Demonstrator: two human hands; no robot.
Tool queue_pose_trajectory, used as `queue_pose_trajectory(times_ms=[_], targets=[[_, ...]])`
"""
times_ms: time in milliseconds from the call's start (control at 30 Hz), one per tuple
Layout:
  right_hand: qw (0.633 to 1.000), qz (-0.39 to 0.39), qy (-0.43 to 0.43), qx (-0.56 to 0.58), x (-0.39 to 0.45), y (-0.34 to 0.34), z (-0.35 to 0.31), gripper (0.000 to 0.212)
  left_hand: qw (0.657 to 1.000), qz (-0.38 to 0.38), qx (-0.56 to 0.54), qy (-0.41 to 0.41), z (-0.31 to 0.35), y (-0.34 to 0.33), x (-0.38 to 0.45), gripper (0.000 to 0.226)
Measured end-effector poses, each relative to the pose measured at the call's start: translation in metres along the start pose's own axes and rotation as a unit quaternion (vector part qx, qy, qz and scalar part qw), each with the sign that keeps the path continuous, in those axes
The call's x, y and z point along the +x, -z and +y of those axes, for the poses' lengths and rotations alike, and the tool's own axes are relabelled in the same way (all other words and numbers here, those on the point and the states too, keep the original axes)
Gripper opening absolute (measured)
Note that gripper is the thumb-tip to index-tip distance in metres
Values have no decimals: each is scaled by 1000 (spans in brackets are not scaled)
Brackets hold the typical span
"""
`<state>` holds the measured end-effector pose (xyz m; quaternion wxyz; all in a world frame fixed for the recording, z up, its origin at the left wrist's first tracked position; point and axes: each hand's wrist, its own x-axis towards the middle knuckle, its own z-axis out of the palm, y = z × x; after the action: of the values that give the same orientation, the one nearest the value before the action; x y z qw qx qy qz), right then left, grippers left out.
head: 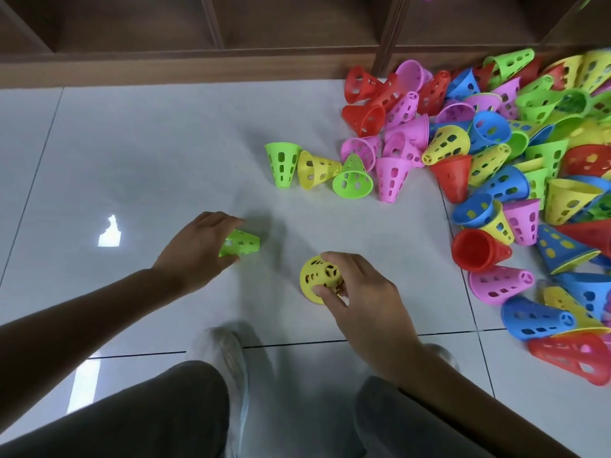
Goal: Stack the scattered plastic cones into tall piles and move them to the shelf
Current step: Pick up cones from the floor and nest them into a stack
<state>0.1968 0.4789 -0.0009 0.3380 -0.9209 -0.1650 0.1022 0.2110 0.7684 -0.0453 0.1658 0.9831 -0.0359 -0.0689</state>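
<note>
Right hand [358,292] clamps a yellow cone [319,279] and left hand [198,244] a green cone [239,242] low over the floor [132,160]; judge them light, thin, perforated plastic, so grip the wall gently near the wide rim.

cone pile [515,166]: cut off right | green cone [243,242]: wide end hidden by left hand [198,246] | shoes [228,352]: blurred

Bare left forearm [82,312], bare right forearm [439,385]; no sleeves visible. Dark grey trousers [148,418]; pale, blurred shoes [228,355].
</note>
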Motion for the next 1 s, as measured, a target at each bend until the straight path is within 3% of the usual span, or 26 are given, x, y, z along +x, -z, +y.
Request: queue_pose_trajectory(times_ms=[167,300,467,533,600,733,800,867,1000], targets=[[999,-42,-1,31,13,-1,0,43,999,-27,2,37,-5,8,-1,52],[998,-39,-16,55,17,12,10,44,983,29,-142,112,21,26,-5,32],[996,60,42,-46,68,31,36,43,876,38,-454,160,81,53,-10,24],[992,59,51,-102,97,35,44,47,829,26,-539,147,98,60,-13,23],[990,19,43,-136,124,35,47,55,803,16,-582,126,108,61,-13,24],[970,-78,10,-228,152,31,62,69,824,-7,-559,93,120,49,-12,31],[966,-98,-3,-241,150,28,69,74,865,-25,-495,75,121,38,-15,36],[973,-84,-13,-214,139,26,72,72,901,-30,-428,59,120,28,-18,39],[991,-44,-1,-130,106,17,82,56,941,-19,-336,43,118,12,-21,45]])
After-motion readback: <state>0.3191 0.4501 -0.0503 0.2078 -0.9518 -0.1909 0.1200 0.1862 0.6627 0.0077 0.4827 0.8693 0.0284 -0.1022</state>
